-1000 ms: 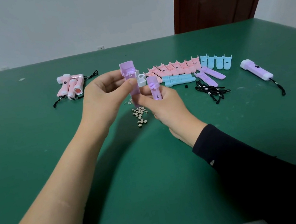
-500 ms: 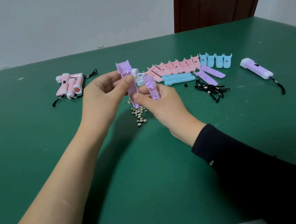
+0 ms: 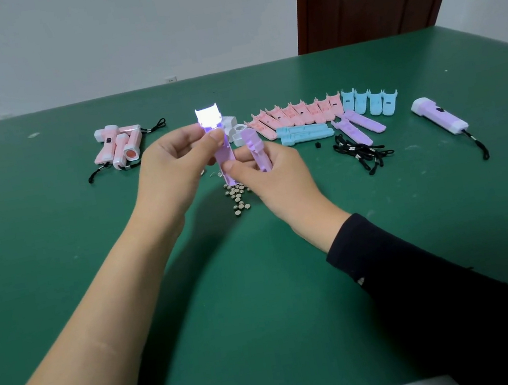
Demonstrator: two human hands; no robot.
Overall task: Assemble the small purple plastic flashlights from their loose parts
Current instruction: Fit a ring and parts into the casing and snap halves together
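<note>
From the head camera, both hands are raised over the green surface [image 3: 261, 291], just above a small pile of button cells [image 3: 238, 198].

The left hand [image 3: 171, 162] pinches a purple shell half [image 3: 224, 158] between thumb and forefinger, holding it upright. The shell's wide top end glows bright white. The right hand [image 3: 271, 173] has its fingers curled round a second purple half [image 3: 257, 150], which tilts slightly, and its thumb tip touches the lower end of the lit piece. The two purple pieces stand side by side, close but apart.

- **Behind the hands:** white head caps [image 3: 234, 129] lie on the surface.
- **Far left:** a cluster of finished pink flashlights [image 3: 118, 145] with black cords.
- **To the right:** a row of pink shells [image 3: 296, 114], then blue shells [image 3: 370, 102].
- **Nearer, on the right:** more blue pieces [image 3: 301, 133] lie flat, beside two loose purple shells [image 3: 358, 124] and a tangle of black lanyards [image 3: 361, 153].
- **Far right:** one finished purple flashlight [image 3: 438, 116] lies alone, its cord trailing.
</note>
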